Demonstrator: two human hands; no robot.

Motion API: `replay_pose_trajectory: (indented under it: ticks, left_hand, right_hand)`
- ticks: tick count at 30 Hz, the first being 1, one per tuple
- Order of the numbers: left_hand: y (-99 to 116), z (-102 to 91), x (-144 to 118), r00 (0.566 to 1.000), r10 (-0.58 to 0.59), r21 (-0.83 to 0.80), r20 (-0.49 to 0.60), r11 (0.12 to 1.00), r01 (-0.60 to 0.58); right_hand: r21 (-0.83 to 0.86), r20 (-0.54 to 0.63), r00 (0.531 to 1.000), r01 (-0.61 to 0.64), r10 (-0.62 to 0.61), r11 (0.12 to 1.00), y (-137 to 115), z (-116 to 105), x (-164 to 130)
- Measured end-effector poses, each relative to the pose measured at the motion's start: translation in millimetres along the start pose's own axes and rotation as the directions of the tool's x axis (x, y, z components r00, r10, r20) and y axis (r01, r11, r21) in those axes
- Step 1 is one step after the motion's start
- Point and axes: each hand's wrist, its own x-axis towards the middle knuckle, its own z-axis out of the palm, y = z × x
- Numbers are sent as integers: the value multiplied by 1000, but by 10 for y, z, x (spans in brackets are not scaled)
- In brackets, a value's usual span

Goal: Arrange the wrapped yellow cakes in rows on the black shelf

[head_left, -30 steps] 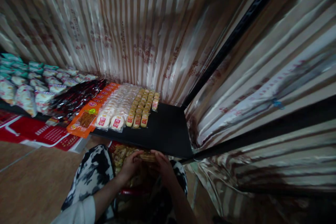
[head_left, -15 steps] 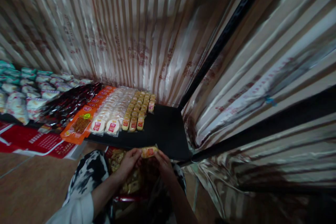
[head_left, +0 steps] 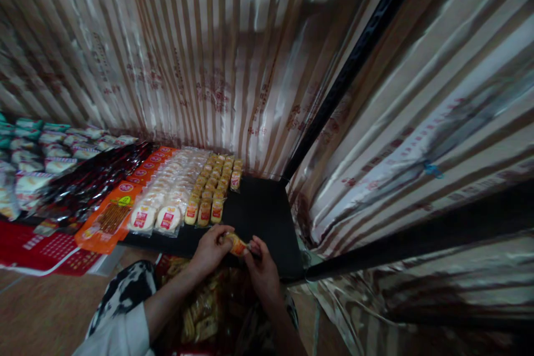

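Note:
Between both hands, over the front edge of the black shelf (head_left: 262, 208), is a small yellow wrapped snack roll (head_left: 237, 246) with a red label. My left hand (head_left: 212, 249) pinches its left end. My right hand (head_left: 262, 270) has its thumb and fingers closed on the right end. The roll tilts down to the right. Just beyond, rows of similar snack rolls (head_left: 211, 183) stand packed on the shelf. Below my hands, an opened red bag (head_left: 169, 267) holds many loose yellow packets (head_left: 200, 311), partly hidden by my forearms.
Left of the rolls lie wrapped round white crackers (head_left: 168, 218), an orange snack packet (head_left: 106, 219), dark shiny packets (head_left: 100, 178) and white-and-green bags (head_left: 50, 147). A red printed sheet (head_left: 41, 247) hangs at the shelf front. A striped curtain (head_left: 208, 55) and black posts (head_left: 346, 72) enclose the shelf.
The view has shifted, so the shelf appears lower and further left. My hands have moved forward over the shelf's edge, and the snack roll has turned from nearly level to tilted.

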Motion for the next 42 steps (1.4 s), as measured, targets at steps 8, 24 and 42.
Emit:
replay_pose_trajectory:
  ticks: [8,24,42]
  left_hand:
    - [297,54,414,984,171,272,58,945,-180]
    - [-189,669,978,975,-39,-112,-217,994,15]
    - [-315,715,1239,963,-170,-311,-209,945,99]
  right_hand:
    - [-170,114,975,206,-189,964,-143,-10,506]
    - [-153,-123,981,128,-147,980,53,625,1710]
    - [-318,-85,974,172,-208,932,54,777,1909]
